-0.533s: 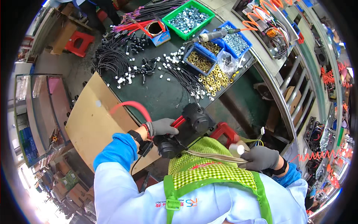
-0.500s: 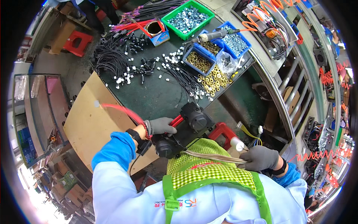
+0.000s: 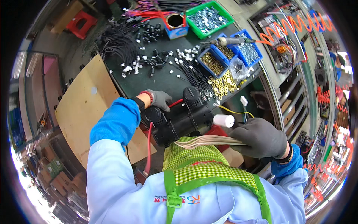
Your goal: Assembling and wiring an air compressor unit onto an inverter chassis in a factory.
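A black machine unit (image 3: 179, 125) with a long ribbed body and two round caps lies across my lap, against my green checked apron. My left hand (image 3: 161, 100), in a grey glove, is at its far side between the caps. Its fingers curl on a red cable (image 3: 176, 103), whose other end (image 3: 148, 149) hangs down by the left cap. Gloved in dark grey, my right hand (image 3: 261, 138) closes around a bundle of beige wires (image 3: 209, 141) running from the unit's near side. A white cylinder (image 3: 223, 120) sits just beyond that hand's fingers; its attachment is hidden.
On the dark green table (image 3: 164, 84) lie black cables (image 3: 119, 44) with white connectors and brass washers (image 3: 225, 84). A green bin (image 3: 209, 18) and blue bins (image 3: 212, 63) hold small hardware, with a power driver (image 3: 227, 41) across the blue ones. A wooden board (image 3: 87, 104) stands left.
The unit has turned and tilted, showing its long body. The swinging red cable end now hangs beside the left cap. My right hand has risen with the beige wires; the view has shifted.
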{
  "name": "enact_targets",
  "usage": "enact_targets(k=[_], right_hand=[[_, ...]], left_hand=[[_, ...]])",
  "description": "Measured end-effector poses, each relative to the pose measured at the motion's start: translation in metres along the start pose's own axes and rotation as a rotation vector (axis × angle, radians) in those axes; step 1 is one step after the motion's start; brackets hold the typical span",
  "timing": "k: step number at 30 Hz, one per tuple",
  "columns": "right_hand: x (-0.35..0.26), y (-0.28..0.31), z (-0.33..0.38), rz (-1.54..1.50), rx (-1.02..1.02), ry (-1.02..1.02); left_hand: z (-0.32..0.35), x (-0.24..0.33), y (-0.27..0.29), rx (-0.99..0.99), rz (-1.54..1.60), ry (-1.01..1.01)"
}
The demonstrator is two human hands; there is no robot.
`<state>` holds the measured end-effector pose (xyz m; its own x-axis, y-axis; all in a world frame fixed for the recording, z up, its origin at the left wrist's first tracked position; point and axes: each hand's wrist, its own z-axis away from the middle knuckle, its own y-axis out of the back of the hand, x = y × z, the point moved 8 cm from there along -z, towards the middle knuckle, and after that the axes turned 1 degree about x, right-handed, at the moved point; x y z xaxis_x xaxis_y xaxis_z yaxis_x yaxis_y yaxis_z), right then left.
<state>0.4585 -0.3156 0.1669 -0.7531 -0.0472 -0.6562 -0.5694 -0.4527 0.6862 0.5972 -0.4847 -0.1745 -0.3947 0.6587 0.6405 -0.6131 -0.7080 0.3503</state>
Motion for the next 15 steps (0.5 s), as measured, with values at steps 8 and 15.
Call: enact_targets(k=[8,15], right_hand=[[-0.015,0.030,-0.124,0.289,0.203,0.184],[0.019,0.007,-0.218,0.140,0.048,0.151]], left_hand=[[0.061,-0.026,0.036,0.493,0.201,0.129],[0.214,-0.132,-0.031,1.102,0.614,0.370]])
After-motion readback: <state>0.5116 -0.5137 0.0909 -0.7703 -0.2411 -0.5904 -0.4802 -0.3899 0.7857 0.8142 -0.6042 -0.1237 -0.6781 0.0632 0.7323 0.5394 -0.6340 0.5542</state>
